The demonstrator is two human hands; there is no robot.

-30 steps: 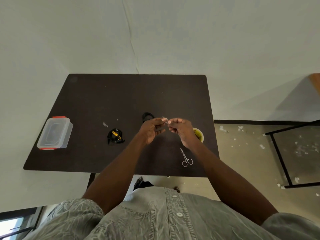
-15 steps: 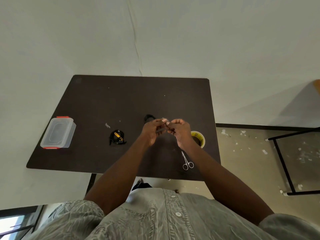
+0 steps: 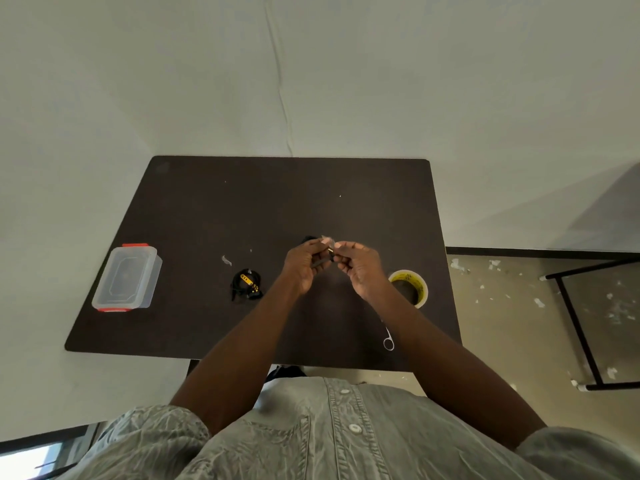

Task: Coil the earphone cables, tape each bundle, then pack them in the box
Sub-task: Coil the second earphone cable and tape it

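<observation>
We can't read any text: dark print on the yellow tape roll (image 3: 409, 287) and the coiled bundle's yellow tape (image 3: 246, 285) is too small.

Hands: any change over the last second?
Little. Both hands, left and right, keep pinching the dark earphone cable between them above the table. Taped bundle, box, tape roll and scissors stayed put.

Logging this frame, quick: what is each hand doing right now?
Left hand: curled round the black cable.
Right hand: pinching the same cable at its end.
</observation>
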